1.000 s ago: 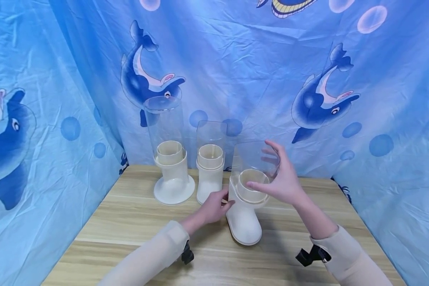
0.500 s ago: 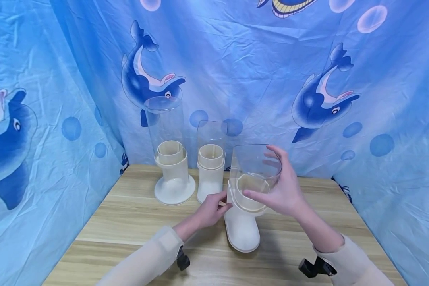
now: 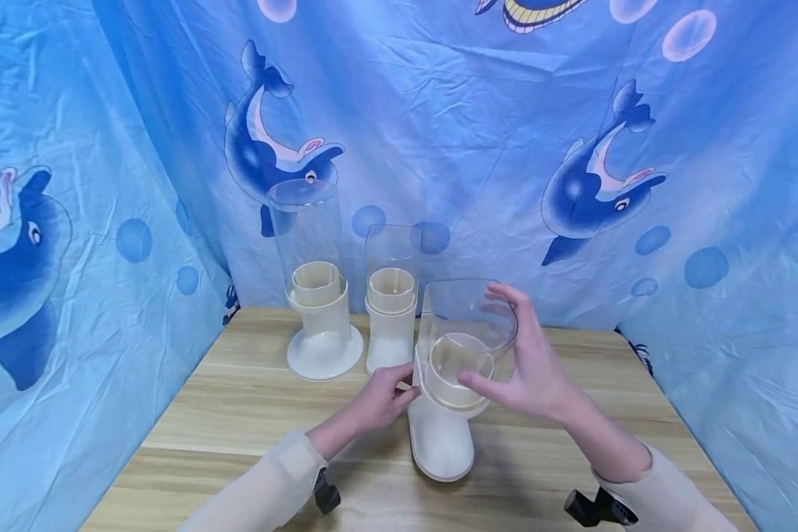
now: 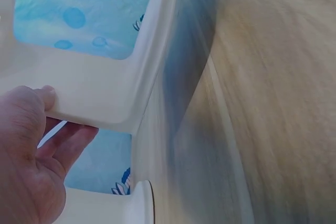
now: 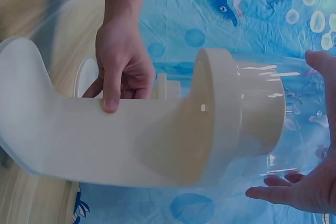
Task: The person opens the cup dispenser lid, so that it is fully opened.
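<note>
A white stand (image 3: 442, 442) with a rounded foot, an upright stem and an inner ring carries a clear cylinder (image 3: 459, 301) on top. My left hand (image 3: 380, 399) pinches the near-left edge of its stem; in the left wrist view the thumb lies on the stem (image 4: 86, 85) and the other fingers pass behind it. My right hand (image 3: 528, 362) holds the clear cylinder from the right, thumb on the near side and fingers round the far side. In the right wrist view the cylinder sits over the ring (image 5: 262, 108). The foot stays low, close over the table.
Two similar white stands with clear tops, a round-footed one (image 3: 326, 353) and a narrower one (image 3: 391, 341), stand at the back left. The wooden table (image 3: 239, 428) is backed by a blue dolphin-print curtain (image 3: 479, 148).
Both hands have brought the stand and its clear cylinder toward me and slightly left. The other two stands have not moved.
</note>
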Demonstrator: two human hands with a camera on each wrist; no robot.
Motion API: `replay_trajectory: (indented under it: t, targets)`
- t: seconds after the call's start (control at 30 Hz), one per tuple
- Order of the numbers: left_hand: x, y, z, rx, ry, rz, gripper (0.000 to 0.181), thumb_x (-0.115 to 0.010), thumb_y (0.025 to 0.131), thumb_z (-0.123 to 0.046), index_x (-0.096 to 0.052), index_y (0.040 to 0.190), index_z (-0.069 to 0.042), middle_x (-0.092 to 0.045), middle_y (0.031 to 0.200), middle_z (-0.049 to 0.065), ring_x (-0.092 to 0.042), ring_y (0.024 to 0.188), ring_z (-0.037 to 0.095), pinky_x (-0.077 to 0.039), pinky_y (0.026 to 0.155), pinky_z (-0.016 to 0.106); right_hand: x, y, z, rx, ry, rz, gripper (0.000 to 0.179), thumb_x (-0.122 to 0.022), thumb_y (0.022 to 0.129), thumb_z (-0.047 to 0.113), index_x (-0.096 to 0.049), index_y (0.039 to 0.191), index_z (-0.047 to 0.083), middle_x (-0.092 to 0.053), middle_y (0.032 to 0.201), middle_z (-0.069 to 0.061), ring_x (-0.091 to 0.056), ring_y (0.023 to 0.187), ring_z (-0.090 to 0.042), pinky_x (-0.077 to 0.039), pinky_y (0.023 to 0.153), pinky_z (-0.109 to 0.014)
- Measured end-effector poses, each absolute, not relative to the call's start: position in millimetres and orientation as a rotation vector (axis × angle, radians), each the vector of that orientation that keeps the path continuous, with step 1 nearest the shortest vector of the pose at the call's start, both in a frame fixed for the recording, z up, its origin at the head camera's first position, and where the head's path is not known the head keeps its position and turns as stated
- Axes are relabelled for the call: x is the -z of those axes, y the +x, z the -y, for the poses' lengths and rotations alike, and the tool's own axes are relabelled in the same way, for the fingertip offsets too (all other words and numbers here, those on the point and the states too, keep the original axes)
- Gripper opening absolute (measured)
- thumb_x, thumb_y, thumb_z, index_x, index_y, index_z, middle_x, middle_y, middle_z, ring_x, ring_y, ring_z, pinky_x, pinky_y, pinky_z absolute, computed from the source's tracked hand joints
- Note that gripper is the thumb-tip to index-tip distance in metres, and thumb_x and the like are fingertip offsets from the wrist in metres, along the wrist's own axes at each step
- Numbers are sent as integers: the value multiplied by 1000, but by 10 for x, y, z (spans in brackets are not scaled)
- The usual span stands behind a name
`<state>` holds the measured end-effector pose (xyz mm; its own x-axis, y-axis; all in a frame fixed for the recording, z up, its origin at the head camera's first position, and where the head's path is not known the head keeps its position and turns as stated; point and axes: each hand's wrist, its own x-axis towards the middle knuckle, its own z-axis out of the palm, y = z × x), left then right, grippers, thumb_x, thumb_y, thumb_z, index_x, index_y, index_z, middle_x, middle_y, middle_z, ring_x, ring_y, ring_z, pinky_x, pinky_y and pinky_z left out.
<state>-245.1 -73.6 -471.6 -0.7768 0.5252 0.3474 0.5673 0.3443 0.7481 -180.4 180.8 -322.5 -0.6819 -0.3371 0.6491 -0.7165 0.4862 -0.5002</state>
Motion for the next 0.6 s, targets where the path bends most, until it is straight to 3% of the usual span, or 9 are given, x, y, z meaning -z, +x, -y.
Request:
replay_trajectory:
  t: [0.13, 0.33, 0.6]
  targets:
    - [4718, -2415, 782, 1445, -1028, 2577, 20, -65, 101, 0, -71, 118, -7, -74, 103, 7, -74, 107, 27, -64, 85, 20, 3249, -1775, -1802, -1066, 884, 2272, 116, -98, 66, 26, -29, 158, 8, -44, 156, -12, -52, 138, -32, -44, 111, -60]
    - [4761, -2361, 820, 1449, -1040, 2613, 27, -63, 102, 0, -69, 126, -8, -75, 109, 7, -74, 109, 25, -63, 86, 18, 3268, -1728, -1753, -1065, 876, 2290, 118, -101, 64, 29, -31, 156, 7, -44, 153, -12, -53, 133, -29, -46, 111, -59]
    - [4856, -2326, 850, 1460, -1060, 2595, 27, -64, 101, 1, -69, 126, -9, -76, 114, 9, -75, 107, 24, -63, 83, 17, 3325, -1719, -1722, -1051, 869, 2334, 118, -101, 65, 33, -29, 156, 12, -43, 153, -12, -53, 132, -25, -51, 106, -61]
